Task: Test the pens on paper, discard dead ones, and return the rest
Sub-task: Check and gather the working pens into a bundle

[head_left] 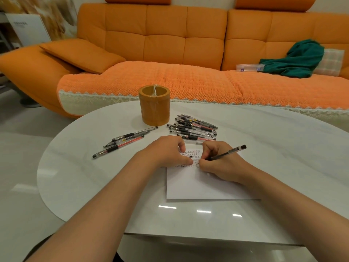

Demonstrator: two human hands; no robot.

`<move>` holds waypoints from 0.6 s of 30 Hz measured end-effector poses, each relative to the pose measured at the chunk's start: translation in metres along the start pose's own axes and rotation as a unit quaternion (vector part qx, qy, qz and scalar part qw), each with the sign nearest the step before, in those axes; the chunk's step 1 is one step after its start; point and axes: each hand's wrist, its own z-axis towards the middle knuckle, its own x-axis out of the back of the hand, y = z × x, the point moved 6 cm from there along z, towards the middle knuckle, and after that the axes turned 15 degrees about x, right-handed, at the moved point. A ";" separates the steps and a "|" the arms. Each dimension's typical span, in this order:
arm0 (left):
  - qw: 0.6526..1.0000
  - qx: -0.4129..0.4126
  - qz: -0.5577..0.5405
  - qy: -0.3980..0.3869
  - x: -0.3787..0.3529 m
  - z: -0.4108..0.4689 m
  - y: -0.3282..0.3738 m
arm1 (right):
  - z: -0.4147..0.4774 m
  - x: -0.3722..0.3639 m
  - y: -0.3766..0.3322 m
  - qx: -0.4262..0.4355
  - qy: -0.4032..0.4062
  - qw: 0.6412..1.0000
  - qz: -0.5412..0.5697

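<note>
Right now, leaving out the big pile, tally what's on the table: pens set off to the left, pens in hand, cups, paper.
Pens on the left: 3
Pen in the right hand: 1
Cup: 1
Paper: 1
Total: 6

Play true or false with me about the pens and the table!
1. The right hand holds a black pen over the paper. True.
2. The pot is blue. False: it is orange-brown.
3. The pile of pens sits inside the pot. False: it lies on the table, just right of the pot.
4. The paper already has marks on it. True.
5. A green cloth lies on the sofa. True.
</note>
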 end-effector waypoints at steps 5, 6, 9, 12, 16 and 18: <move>1.000 -0.001 0.001 0.000 0.001 -0.001 0.001 | 0.000 -0.002 0.001 -0.003 -0.018 1.000 -0.006; 1.000 -0.001 -0.001 0.001 0.001 -0.001 0.001 | 0.000 -0.002 0.001 -0.005 -0.021 1.000 -0.001; 1.000 0.000 -0.003 0.000 0.000 -0.001 0.000 | 0.000 -0.002 0.002 -0.011 -0.020 1.000 0.013; 1.000 0.002 0.001 -0.003 0.001 -0.001 0.001 | 0.000 -0.001 0.002 -0.009 -0.008 1.000 0.013; 1.000 0.004 0.005 -0.003 0.000 -0.001 0.002 | 0.000 -0.002 0.004 -0.007 -0.016 1.000 0.002; 1.000 0.006 0.004 -0.004 -0.001 -0.001 0.002 | 0.000 -0.002 0.003 -0.004 -0.012 1.000 0.004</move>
